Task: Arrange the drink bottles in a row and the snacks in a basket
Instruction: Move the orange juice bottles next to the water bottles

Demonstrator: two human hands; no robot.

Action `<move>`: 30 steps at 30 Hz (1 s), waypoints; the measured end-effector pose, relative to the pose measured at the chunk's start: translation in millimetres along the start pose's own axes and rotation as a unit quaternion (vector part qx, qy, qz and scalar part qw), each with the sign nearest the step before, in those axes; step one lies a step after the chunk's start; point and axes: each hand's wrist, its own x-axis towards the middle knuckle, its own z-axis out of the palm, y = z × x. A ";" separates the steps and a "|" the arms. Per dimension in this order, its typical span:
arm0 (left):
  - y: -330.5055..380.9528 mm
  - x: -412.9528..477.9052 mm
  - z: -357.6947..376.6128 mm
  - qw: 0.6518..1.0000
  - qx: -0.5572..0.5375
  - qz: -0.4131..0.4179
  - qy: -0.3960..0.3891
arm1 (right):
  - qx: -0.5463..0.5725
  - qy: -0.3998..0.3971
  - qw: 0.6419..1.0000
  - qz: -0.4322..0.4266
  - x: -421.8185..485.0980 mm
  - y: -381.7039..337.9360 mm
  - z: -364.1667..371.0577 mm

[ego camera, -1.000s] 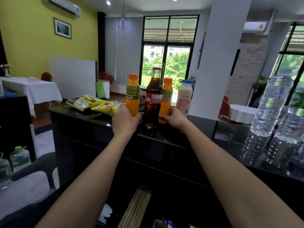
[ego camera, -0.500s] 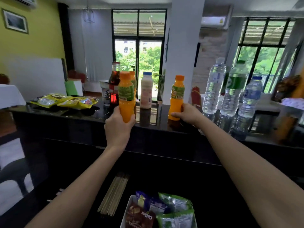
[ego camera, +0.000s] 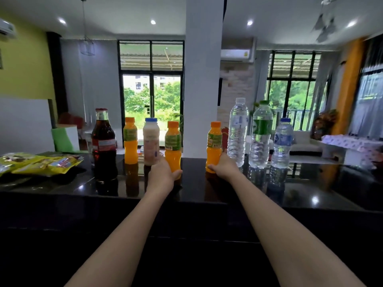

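Two orange juice bottles stand on the black counter (ego camera: 192, 189). My left hand (ego camera: 160, 175) grips the lower half of one orange juice bottle (ego camera: 173, 141) near the counter's middle. My right hand (ego camera: 222, 166) grips the other orange juice bottle (ego camera: 214, 141), just left of three clear water bottles (ego camera: 237, 129). To the left stand a white milk bottle (ego camera: 150, 141), a third orange juice bottle (ego camera: 130, 140) and a dark cola bottle (ego camera: 103, 141). Yellow snack packets (ego camera: 41, 162) lie at the far left of the counter.
A white pillar (ego camera: 204, 79) rises behind the counter's middle. The counter's front edge runs across below my wrists. Right of the water bottles the glossy counter top reflects the ceiling lights. No basket shows in this view.
The view tilted up, and the snack tray below dropped out of sight. My left hand carried its orange bottle rightwards and onto the counter, right of the milk bottle. My right hand's bottle now stands beside the water bottles.
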 end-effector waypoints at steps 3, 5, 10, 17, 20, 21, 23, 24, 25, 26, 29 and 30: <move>4.8 15.9 10.4 1.000 0.014 0.001 -0.007 | -0.017 0.002 1.000 0.010 17.6 -0.2 3.4; 6.9 23.2 14.7 1.000 0.018 0.010 -0.013 | -0.020 0.001 1.000 0.016 26.8 -1.1 4.7; 5.8 38.0 22.5 0.999 0.033 0.022 -0.012 | -0.002 -0.005 0.999 0.033 47.0 -0.3 8.0; 4.9 42.9 28.0 0.998 0.023 0.045 -0.033 | -0.006 -0.010 1.000 0.022 52.2 5.8 11.0; 6.0 40.9 26.7 0.996 0.016 0.059 -0.070 | -0.027 -0.008 1.000 0.007 42.3 9.7 10.9; 6.0 40.4 25.9 0.995 0.022 0.064 -0.080 | -0.029 -0.015 0.999 0.008 35.0 9.2 10.9; 5.4 40.2 25.0 0.992 0.046 0.072 -0.092 | -0.042 -0.037 0.998 -0.017 19.1 8.3 9.8; 6.4 40.7 24.9 0.990 0.062 0.076 -0.097 | -0.052 -0.065 0.996 -0.035 10.8 8.6 6.8; 7.8 41.8 24.9 0.989 0.076 0.078 -0.103 | -0.057 -0.102 0.992 -0.048 2.7 9.4 2.9; 10.9 41.9 25.1 0.987 0.085 0.083 -0.111 | -0.063 -0.142 0.986 -0.055 -5.7 11.7 -4.1; 24.9 38.0 30.9 0.983 0.075 0.092 -0.141 | -0.116 -0.168 0.978 -0.048 -26.4 28.9 -28.6; 29.6 36.4 34.3 0.982 0.072 0.096 -0.149 | -0.144 -0.146 0.978 -0.034 -32.0 34.9 -34.6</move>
